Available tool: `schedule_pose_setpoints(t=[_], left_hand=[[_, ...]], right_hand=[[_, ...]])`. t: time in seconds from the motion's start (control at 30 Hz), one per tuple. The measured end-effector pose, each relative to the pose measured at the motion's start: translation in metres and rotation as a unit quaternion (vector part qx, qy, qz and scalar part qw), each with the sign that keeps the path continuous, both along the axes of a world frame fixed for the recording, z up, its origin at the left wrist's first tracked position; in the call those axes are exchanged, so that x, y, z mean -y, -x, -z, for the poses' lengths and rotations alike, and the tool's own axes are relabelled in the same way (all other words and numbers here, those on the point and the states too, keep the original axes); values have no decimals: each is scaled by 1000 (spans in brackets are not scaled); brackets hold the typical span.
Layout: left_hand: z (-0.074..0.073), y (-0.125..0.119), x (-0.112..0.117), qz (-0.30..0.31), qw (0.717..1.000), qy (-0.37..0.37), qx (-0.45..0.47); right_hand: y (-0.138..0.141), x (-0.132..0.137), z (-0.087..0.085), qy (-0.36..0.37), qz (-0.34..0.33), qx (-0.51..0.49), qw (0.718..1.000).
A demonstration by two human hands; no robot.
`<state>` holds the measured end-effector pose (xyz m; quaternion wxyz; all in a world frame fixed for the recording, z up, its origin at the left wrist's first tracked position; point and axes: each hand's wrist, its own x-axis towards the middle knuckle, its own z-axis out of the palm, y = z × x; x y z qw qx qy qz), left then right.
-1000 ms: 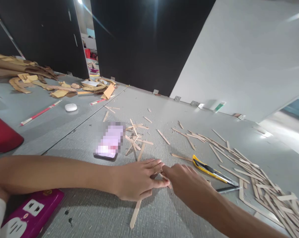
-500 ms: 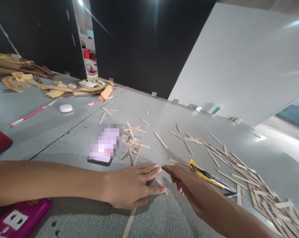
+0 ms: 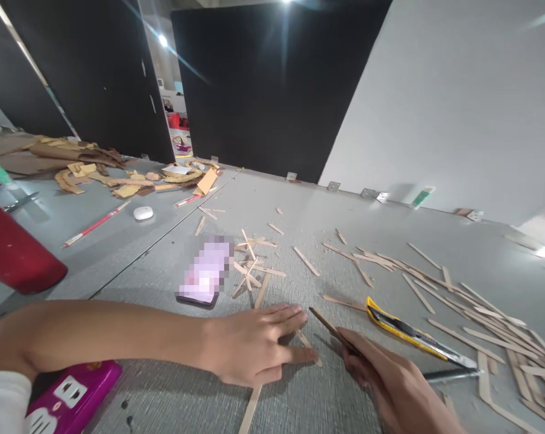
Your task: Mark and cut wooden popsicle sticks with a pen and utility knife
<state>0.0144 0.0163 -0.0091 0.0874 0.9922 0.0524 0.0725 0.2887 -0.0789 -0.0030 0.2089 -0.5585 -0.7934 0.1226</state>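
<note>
My left hand [image 3: 254, 346] lies flat on the grey table, fingers stretched out and pressing a thin wooden stick [image 3: 309, 348] near its fingertips. A longer stick [image 3: 251, 408] pokes out from under the palm toward me. My right hand [image 3: 392, 386] is closed round a thin dark stick [image 3: 329, 327] that it holds raised, its tip pointing up-left just beyond my left fingertips. A yellow utility knife [image 3: 417, 339] lies on the table just right of my right hand.
A phone [image 3: 205, 274] lies beyond my left hand beside a small heap of sticks [image 3: 251, 265]. Many sticks [image 3: 489, 313] are scattered at right. A magenta power strip [image 3: 73, 395] sits by my left arm, a red object [image 3: 14, 253] at far left, cardboard scraps [image 3: 96, 169] behind.
My right hand has drawn back toward me and to the right, lifting the thin dark stick away from my left fingertips. My left hand stays flat on the table.
</note>
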Motion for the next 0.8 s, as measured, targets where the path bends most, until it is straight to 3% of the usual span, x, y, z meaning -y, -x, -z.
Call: schedule_pose_setpoints(t=[0.27,0.47,0.63,0.8], left_hand=[[-3,0,1,0,1000,-1,-11],[-2,0,2,-5,1000,-20,4],[-2,0,2,-4,1000,-20,10],[-2,0,1,0,1000,7,8]], right_hand=[[-5,3,-6,80,27,-83,993],[-9,-7,-7,220,32,-202,954],[-12,-8,-5,216,36,-188,957],[-13,5,-9,87,99,-69,989]])
